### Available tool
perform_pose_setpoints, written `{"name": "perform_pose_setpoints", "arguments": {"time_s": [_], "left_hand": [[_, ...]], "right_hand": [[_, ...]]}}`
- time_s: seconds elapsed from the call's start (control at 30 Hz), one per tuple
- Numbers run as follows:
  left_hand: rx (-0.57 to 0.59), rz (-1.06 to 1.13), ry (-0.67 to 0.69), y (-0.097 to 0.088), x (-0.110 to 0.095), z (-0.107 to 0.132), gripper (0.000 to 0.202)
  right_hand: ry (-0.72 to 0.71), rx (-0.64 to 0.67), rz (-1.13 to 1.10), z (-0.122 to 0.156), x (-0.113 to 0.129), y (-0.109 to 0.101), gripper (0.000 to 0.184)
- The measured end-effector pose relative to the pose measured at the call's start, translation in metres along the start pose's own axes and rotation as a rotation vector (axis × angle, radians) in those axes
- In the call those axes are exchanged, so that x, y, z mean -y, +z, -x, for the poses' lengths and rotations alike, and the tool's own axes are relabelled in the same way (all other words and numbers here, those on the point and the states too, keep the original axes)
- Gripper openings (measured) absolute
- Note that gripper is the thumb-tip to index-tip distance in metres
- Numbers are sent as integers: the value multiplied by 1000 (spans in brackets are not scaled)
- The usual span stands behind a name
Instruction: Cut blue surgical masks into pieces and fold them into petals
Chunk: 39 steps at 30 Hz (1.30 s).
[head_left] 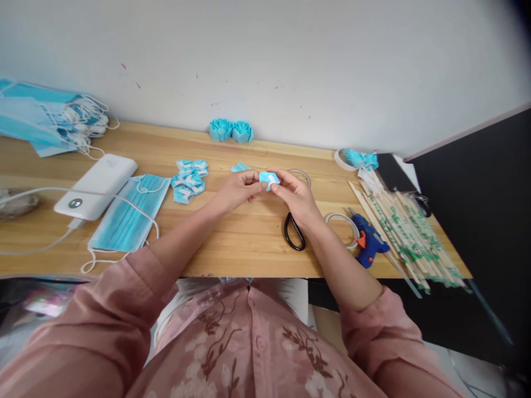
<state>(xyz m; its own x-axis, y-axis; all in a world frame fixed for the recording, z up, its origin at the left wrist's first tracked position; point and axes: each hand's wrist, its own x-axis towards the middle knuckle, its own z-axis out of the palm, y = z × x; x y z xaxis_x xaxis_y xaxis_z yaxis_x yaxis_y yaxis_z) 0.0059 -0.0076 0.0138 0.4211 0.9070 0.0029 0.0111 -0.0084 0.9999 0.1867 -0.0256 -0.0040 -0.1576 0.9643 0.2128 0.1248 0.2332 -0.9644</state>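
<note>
- Two hands, the left hand and the right hand, have thumbs and fingers pinching a small folded blue piece, held above the middle of the desk.
- Bare wood shows between both hands and the front edge, which runs close to the person's pink shirt; a black loop lies near the right wrist.
- Along the back edge, two blue flowers sit side by side by the wall.
- Left of the hands lie a cluster of folded pieces, a blue mask and a white power bank.
- At right, clear wrappers contain wooden sticks and reach past the front edge, beside a glue gun.
</note>
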Motion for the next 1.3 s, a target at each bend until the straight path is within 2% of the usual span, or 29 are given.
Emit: {"name": "perform_pose_setpoints", "arguments": {"time_s": [0.13,0.37,0.5,0.63,0.73,0.87,1.07,1.3], "left_hand": [[-44,3,11,-1,1,-3,19],[-4,-133,21,-1,2,-2,19],[-56,-118,-1,-1,2,-2,17],[-77,-91,16,-2,2,-2,26],[-61,-80,8,-2,4,-3,31],[-35,-94,18,-1,8,-3,23],[30,-210,27,0,1,1,25],[-20,-102,-10,-2,8,-3,23]], "right_hand": [[40,-4,-40,1,2,1,38],[48,-20,8,1,5,0,43],[51,-69,8,0,4,-1,42],[61,-84,-49,0,4,-1,42],[76,-104,-74,0,5,-1,41],[74,-121,-98,1,8,2,34],[61,-104,-59,1,8,3,35],[42,-206,-28,2,8,1,25]]}}
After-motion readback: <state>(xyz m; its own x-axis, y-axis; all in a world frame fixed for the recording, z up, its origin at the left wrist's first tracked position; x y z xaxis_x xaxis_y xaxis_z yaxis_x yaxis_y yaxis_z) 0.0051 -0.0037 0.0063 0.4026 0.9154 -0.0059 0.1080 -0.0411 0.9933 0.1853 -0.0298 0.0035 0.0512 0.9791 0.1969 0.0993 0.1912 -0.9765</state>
